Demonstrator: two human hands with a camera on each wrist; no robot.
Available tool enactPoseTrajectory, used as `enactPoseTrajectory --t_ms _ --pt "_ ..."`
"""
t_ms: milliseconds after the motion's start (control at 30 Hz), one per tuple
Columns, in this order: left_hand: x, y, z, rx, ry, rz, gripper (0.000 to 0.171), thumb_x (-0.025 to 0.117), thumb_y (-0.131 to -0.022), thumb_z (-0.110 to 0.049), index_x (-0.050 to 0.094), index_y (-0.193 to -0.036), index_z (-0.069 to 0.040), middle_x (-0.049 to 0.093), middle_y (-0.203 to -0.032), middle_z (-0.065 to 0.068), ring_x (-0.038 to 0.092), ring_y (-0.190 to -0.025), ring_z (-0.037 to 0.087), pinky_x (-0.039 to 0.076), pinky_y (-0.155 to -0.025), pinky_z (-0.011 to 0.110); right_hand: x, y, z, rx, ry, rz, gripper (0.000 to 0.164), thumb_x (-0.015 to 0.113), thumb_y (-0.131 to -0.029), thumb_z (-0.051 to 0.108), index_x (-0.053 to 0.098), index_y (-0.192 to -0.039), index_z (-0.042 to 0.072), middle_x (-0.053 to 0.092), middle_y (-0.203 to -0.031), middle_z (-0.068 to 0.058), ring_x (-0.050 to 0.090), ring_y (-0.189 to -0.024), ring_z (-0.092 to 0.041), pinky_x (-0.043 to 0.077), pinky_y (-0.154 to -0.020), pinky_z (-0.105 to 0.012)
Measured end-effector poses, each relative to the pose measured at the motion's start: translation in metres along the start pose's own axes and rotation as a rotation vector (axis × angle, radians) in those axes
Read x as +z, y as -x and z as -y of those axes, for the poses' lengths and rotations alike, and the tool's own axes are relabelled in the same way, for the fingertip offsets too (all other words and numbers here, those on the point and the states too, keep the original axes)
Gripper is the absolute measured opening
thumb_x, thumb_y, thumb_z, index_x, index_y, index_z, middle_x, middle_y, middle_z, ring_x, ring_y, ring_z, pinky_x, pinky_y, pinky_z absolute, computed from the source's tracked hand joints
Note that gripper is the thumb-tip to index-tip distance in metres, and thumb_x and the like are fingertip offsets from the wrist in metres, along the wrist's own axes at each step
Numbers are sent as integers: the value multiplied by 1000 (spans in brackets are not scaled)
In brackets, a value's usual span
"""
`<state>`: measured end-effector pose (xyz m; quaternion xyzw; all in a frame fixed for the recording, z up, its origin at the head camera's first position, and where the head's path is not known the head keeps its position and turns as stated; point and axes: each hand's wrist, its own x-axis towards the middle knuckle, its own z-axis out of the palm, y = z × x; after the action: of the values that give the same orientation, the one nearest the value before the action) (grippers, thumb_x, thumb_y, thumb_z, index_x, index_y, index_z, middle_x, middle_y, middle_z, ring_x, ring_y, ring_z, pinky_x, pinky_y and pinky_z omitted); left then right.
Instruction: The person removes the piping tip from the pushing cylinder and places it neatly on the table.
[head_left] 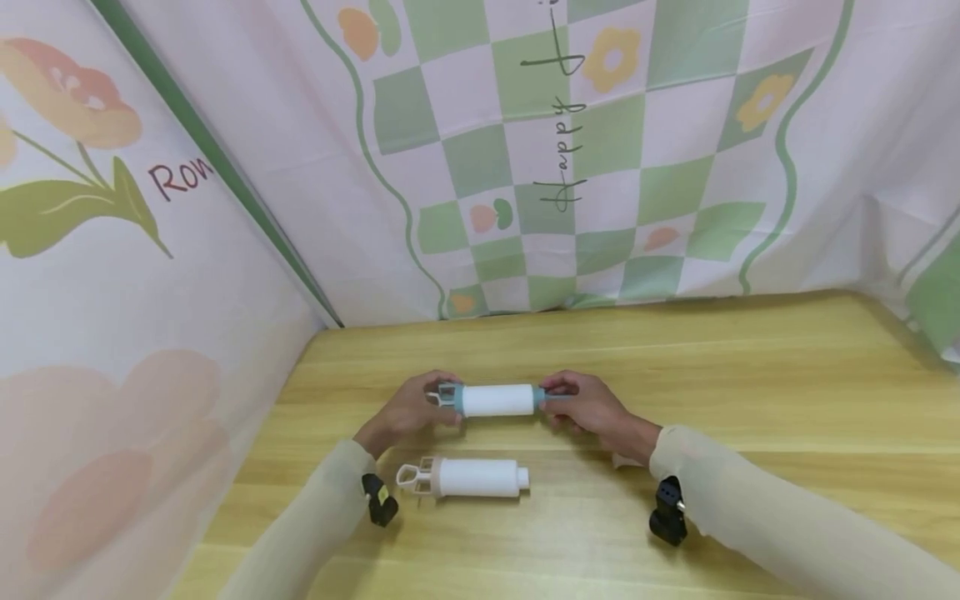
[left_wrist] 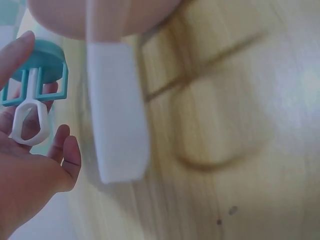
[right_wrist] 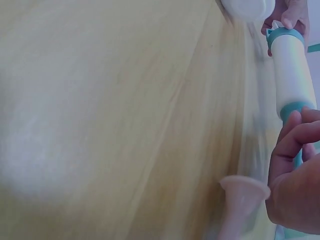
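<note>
Both hands hold a white syringe-like tube (head_left: 498, 400) with teal ends, lying crosswise. My left hand (head_left: 408, 408) grips its teal collar, thumb and fingers on either side; a white ring handle (left_wrist: 30, 122) sticks out toward the palm. At the other end, my right hand (head_left: 596, 408) pinches the narrow teal tip (head_left: 540, 397) with curled fingers. Nearer to me, a second white tube (head_left: 480, 477) with a pale pink collar and white ring handle lies on the table, its short white neck pointing right.
A pale pink funnel-shaped piece (right_wrist: 244, 195) lies beside the right wrist, mostly hidden by it in the head view. The wooden table (head_left: 787, 375) ends at a patterned curtain (head_left: 517, 208) behind, with another hanging cloth (head_left: 150, 292) on the left.
</note>
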<state>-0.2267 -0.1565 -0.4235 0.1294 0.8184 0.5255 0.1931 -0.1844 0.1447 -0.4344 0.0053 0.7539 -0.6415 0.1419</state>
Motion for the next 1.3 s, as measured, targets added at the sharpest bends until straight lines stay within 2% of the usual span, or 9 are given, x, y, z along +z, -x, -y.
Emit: enactPoseTrajectory --t_ms 300,633,967,1300 --pt "4 -4 -8 27 16 12 54 82 -80 -10 62 -129 -12 60 -119 11 57 -105 29 51 -87 40 -15 10 1 -70 -20 1 39 70 -94 16 59 -129 2 63 -117 -14 60 -84 -27 46 -56 -30" --pt "12 -5 -19 36 93 11 58 84 -75 -6 63 -128 -11 60 -118 12 57 -104 29 49 -89 41 -28 20 4 -107 -34 -5 41 69 -96 18 58 -132 0 59 -116 -16 59 -84 -26 41 -53 -26" --pt "24 -5 -33 81 126 9 55 82 -77 -5 63 -128 -9 59 -116 13 55 -102 29 52 -81 38 -41 34 7 -163 -32 -23 47 68 -97 21 54 -135 -3 57 -119 -18 59 -84 -25 43 -56 -27" --pt "38 3 -46 93 196 8 56 81 -76 -1 63 -128 -10 60 -112 14 55 -97 26 49 -90 54 -50 49 11 -162 -36 -70 47 68 -97 23 54 -135 -2 56 -122 -18 59 -86 -24 48 -63 -29"
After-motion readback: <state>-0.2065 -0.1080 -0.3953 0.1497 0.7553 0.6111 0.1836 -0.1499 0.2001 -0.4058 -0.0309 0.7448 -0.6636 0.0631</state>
